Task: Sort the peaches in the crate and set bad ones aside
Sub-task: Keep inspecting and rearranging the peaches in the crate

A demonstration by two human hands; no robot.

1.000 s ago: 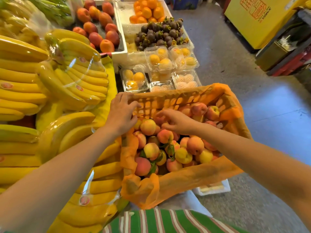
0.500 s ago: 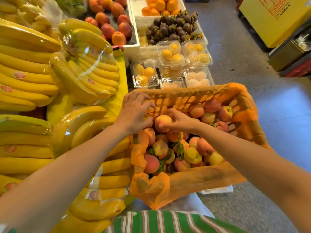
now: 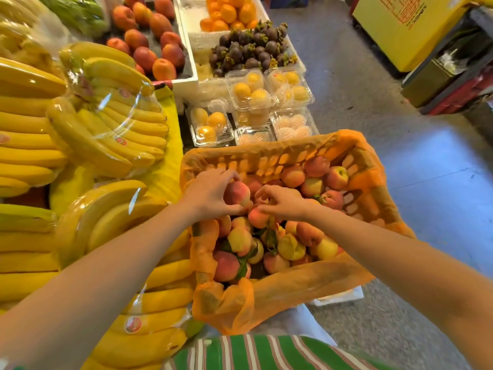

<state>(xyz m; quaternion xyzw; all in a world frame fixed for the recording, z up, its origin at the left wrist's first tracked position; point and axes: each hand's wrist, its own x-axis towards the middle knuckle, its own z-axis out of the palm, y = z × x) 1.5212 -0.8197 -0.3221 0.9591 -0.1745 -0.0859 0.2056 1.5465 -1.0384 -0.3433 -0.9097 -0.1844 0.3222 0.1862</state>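
Two hands over the crate (image 3: 368, 166): left hand (image 3: 206, 194) grips a peach (image 3: 237, 194), right hand (image 3: 282, 200) pinches another (image 3: 257, 217).

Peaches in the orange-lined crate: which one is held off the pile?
The pink-red peach gripped in the left hand, above the crate. The other peaches lie in the pile.

Wrapped bananas (image 3: 112, 124) stacked in rows at left, on yellow sheeting. Beyond them, a white tray of red-orange nectarines (image 3: 152, 49). Beside that, oranges (image 3: 229, 12) heaped in a white box, with dark mangosteens (image 3: 250, 49) piled just in front. Nearer, clear clamshell packs (image 3: 266, 102) of yellow fruit, some netted in foam. Grey concrete floor (image 3: 373, 102) at right, a yellow carton (image 3: 405, 25) at the far corner. Green striped cloth (image 3: 266, 353) along the bottom edge.
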